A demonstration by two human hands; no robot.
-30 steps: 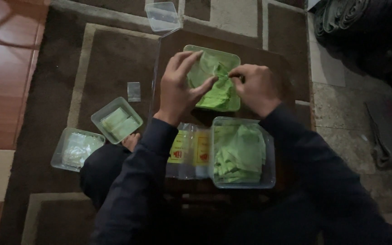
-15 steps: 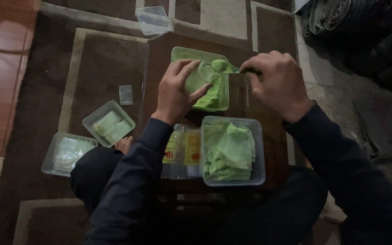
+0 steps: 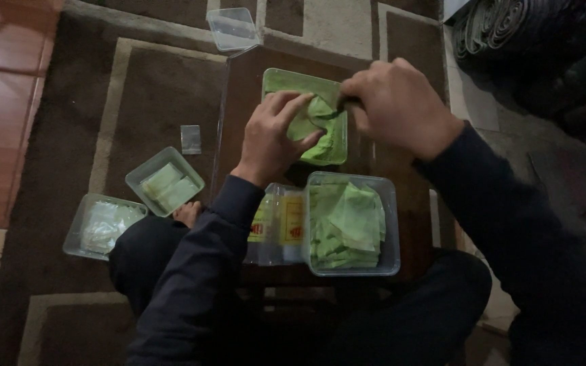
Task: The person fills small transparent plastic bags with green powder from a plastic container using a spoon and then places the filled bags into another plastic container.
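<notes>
A green tray [image 3: 286, 81] lies on a small dark wooden table [image 3: 245, 95] in front of me. My left hand [image 3: 272, 139] presses down on a green folded leaf piece [image 3: 320, 125] in the tray. My right hand [image 3: 395, 102] pinches the same leaf at its upper right edge. Nearer to me stands a clear plastic box [image 3: 388, 224] holding several folded green leaf pieces [image 3: 347, 220]. A clear packet with yellow labels [image 3: 279, 224] lies to the left of that box.
On the brown patterned carpet [image 3: 144, 88] at my left sit two clear containers, one [image 3: 164, 179] with pale green pieces, one [image 3: 103, 224] with whitish contents. A small clear packet [image 3: 190, 139] lies beside them. An empty clear container [image 3: 233, 28] rests beyond the table. Rolled dark mats [image 3: 510, 27] lie at the upper right.
My right hand drew away to the right of the tray, then came back onto the leaf. My left hand stayed on the leaf in the tray.
</notes>
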